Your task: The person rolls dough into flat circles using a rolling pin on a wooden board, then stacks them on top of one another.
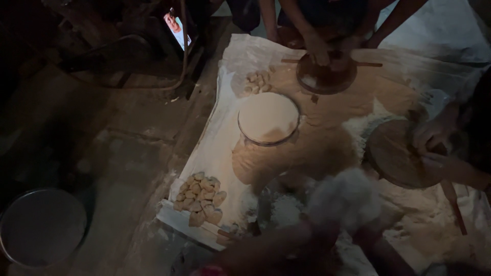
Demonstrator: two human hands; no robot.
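Dim, blurred view. Wearer's hand (343, 200), floured white, sits over a round board (286, 207) near the bottom edge; which hand it is and its grip I cannot tell (motion blur). Risk: a careless sweep could knock the dough-piece pile (199, 198) just left off the sheet (215, 148). Co-workers' boards (327, 74) and (396, 153) crowd the right; a plate of rolled rounds (268, 118) sits between.

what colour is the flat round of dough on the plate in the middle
Pale cream-white, the rolled dough round shows best in the head view.
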